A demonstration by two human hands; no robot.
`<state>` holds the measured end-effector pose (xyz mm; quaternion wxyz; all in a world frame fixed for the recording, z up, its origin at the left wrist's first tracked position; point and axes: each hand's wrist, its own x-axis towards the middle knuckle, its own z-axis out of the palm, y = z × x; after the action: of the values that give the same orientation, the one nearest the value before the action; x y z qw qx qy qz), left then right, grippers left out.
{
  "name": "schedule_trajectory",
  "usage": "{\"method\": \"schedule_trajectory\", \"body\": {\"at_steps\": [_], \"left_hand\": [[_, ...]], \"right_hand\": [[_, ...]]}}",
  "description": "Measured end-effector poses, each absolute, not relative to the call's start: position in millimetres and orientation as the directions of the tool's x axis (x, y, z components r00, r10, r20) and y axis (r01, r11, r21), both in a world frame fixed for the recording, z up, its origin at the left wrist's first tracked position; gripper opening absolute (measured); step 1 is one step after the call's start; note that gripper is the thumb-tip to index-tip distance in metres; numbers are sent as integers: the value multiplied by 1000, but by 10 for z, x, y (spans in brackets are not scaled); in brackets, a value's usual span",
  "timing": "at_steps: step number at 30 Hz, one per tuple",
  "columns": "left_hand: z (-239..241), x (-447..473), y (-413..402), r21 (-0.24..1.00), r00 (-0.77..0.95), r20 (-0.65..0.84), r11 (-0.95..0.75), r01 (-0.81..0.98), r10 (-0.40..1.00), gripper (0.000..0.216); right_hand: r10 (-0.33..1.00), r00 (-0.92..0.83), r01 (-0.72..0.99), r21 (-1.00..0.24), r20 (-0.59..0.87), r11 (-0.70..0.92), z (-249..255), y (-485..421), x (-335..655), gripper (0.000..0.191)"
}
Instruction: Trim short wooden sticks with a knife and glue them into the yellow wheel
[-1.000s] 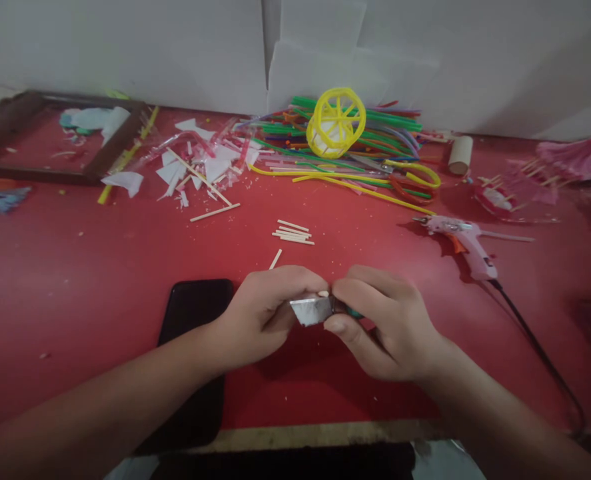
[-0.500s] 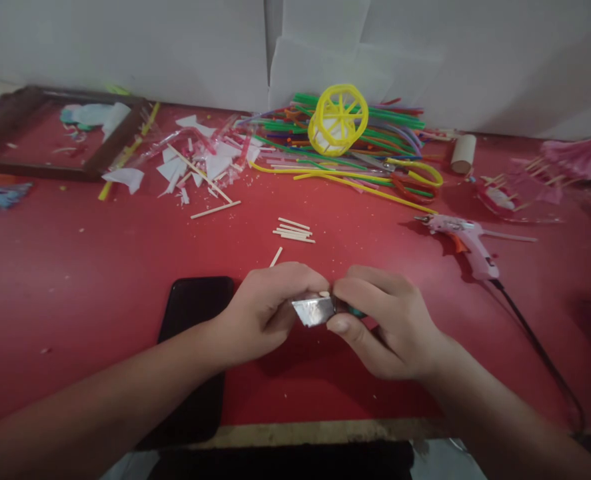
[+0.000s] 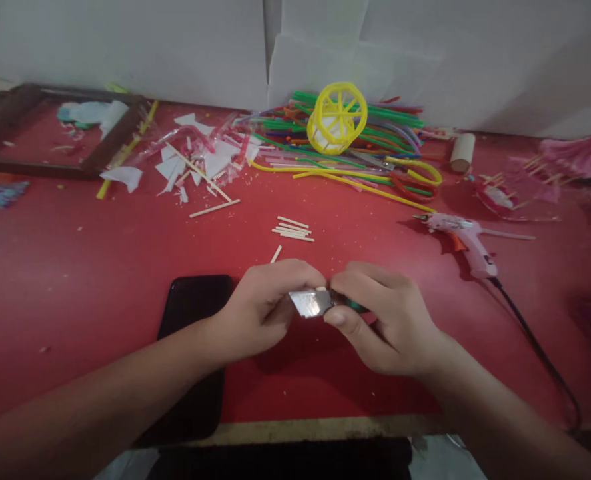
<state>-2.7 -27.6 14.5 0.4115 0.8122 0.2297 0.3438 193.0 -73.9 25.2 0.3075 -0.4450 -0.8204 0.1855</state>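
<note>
My right hand (image 3: 385,317) is wrapped round a utility knife (image 3: 311,303), its wide silver blade pointing left. Part of a green handle shows between the fingers. Closed beside the blade, my left hand (image 3: 275,300) pinches a thin wooden stick (image 3: 321,289), of which only a pale end shows; the rest is hidden by the fingers. The blade lies close against this stick, both held above the red table. Just beyond my hands lie several short cut sticks (image 3: 293,230) in a small bunch, with one single stick (image 3: 276,254) near my left knuckles.
A black phone (image 3: 195,300) lies under my left forearm. To the right is a pink glue gun (image 3: 462,240) with its cord. Behind are scissors (image 3: 420,175), colourful pipe cleaners (image 3: 395,120), a yellow wheel-ended frame (image 3: 338,119), paper scraps (image 3: 172,167) and a dark wooden frame (image 3: 30,167).
Both hands, with the knife and the stick, have shifted very slightly up and left. The blade is tilted a little differently. Everything on the table stays where it was.
</note>
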Motion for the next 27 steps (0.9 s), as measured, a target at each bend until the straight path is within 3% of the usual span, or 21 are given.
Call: {"method": "schedule_trajectory", "body": {"at_steps": [6,10,13,16,21,27], "left_hand": [[180,-7,-302,803,635,426,-593,63,644,28],[201,-17,-347,782,680,466,-623,-18,566,29],[142,-25,-310,890,617,321,-452,63,719,24],[57,-13,-240,978,501,210,-186,-98,839,14],[19,13,-186,948,446,23,122,-295,895,20],[44,20,-189,914,457,-97,261,-311,884,19]], "right_hand": [[876,-336,685,-548,346,480,244,-694,1955,30],[912,-82,795,-526,401,303,202,-578,2183,29],[906,-22,805,-530,424,267,161,-527,2254,30],[934,-65,867,-443,352,227,70,-493,2208,28],[953,-39,959,-258,300,120,-141,-424,2184,29],[935,-64,972,-189,350,137,-296,-367,2255,31]]}}
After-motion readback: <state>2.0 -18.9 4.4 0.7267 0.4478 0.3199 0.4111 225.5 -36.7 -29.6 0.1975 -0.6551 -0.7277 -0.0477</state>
